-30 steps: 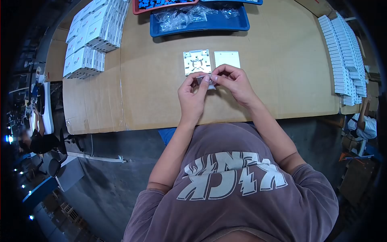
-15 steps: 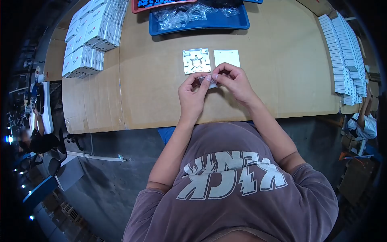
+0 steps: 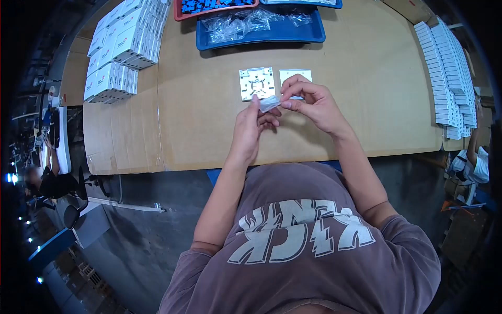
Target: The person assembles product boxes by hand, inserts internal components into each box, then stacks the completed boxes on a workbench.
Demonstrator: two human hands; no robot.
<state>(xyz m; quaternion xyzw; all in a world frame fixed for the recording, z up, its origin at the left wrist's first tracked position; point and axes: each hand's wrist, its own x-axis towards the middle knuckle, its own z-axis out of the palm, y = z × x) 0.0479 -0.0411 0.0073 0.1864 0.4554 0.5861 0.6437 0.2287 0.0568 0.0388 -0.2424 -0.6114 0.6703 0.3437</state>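
Observation:
A small clear plastic bag [image 3: 269, 104] hangs between the two hands, just in front of the white parts. My right hand [image 3: 312, 104] pinches its right end between thumb and fingertips. On its left side, my left hand [image 3: 252, 124] touches the bag with the thumb raised, while the other fingers are apart and curled beneath it. Behind my left hand lies a square white frame [image 3: 257, 82] with cut-outs and metal-looking details. A plain white square plate [image 3: 296, 74] lies to its right, partly covered by my right hand. What the bag contains is too small to tell.
White boxes are stacked at the left [image 3: 125, 44] and right [image 3: 444, 73] of the cardboard-covered table [image 3: 204, 115]. At the back stand a blue tray [image 3: 261, 41] with plastic bags and a red tray [image 3: 180, 17] with blue pieces. Other people appear at both sides.
The left fingers have opened from a pinch, and the bag shows more fully. My right hand has moved slightly right, still pinching the bag.

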